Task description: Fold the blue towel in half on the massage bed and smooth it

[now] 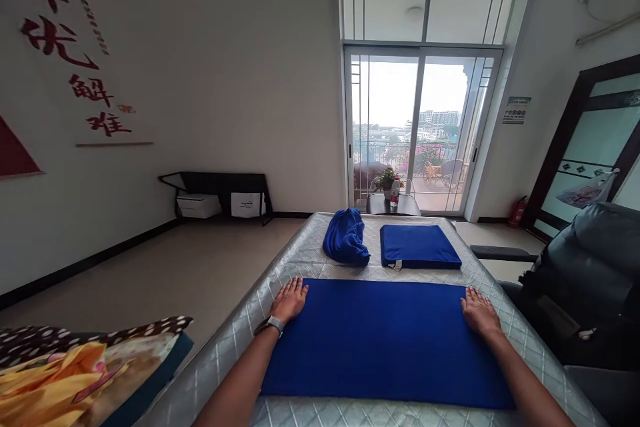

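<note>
While the silver quilted mattress [375, 411] takes up most of the foreground, a rectangular blue panel [387, 340] lies flat across its near part. Beyond that, a thick blue pad [420, 245] rests at right beside a bunched blue cloth [345, 238]. A white box [199, 205] sits low on the black rack [225, 181], its contents hidden; what the plastic bag [585, 191] on the door holds cannot be told. The left hand [291, 300] lies palm down on the panel's far left corner, fingers extended; the right hand [481, 312] does likewise at the far right corner, gripping nothing. Smallest, a bottle [395, 192] with a red label stands beside a plant [386, 180].
</note>
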Demonstrator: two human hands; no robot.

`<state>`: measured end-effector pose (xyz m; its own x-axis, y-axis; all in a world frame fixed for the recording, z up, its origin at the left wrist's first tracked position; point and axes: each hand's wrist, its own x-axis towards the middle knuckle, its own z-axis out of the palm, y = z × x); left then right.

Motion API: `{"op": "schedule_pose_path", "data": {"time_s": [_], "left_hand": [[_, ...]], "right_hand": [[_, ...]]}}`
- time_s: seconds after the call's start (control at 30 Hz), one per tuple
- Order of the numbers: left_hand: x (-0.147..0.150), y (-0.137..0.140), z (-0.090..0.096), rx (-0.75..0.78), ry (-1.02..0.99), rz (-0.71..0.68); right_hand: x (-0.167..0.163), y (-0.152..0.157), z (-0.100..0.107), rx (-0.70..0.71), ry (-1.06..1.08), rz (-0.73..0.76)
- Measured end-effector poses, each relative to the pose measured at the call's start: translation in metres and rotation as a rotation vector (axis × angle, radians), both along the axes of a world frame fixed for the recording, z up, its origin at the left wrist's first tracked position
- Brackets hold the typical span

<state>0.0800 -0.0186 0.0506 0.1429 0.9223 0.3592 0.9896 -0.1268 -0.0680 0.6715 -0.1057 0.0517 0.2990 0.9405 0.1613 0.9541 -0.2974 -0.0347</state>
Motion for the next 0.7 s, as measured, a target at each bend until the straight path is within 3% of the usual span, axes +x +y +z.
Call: {"op": "schedule_pose_path", "data": {"time_s": [0.1,0.2,0.3,0.37,0.43,0.53,0.7], "left_hand": [[0.041,-0.004,0.014,0.002,-0.052,-0.016],[0.113,-0.011,0.019,0.0,-0.137,-0.211],[0.19,-0.019,0.009,-0.005,-0.141,-0.389],[0.226,-0.022,-0.003,-0.007,-0.167,-0.491],[0.243,-0.021,-0.017,-0.018,-0.192,-0.523],[0.245,-0.02,-0.031,-0.033,-0.216,-0.501],[0.241,-0.022,-0.029,-0.068,-0.212,-0.492]], "right_hand": [[-0.041,0.002,0.015,0.037,-0.036,0.113],[-0.107,0.009,0.027,0.034,0.043,0.284],[-0.173,0.017,0.031,-0.006,0.153,0.439],[-0.202,0.023,0.026,-0.053,0.186,0.524],[-0.215,0.028,0.018,-0.091,0.186,0.569],[-0.215,0.032,0.005,-0.103,0.175,0.573],[-0.211,0.031,0.001,-0.08,0.162,0.585]]}}
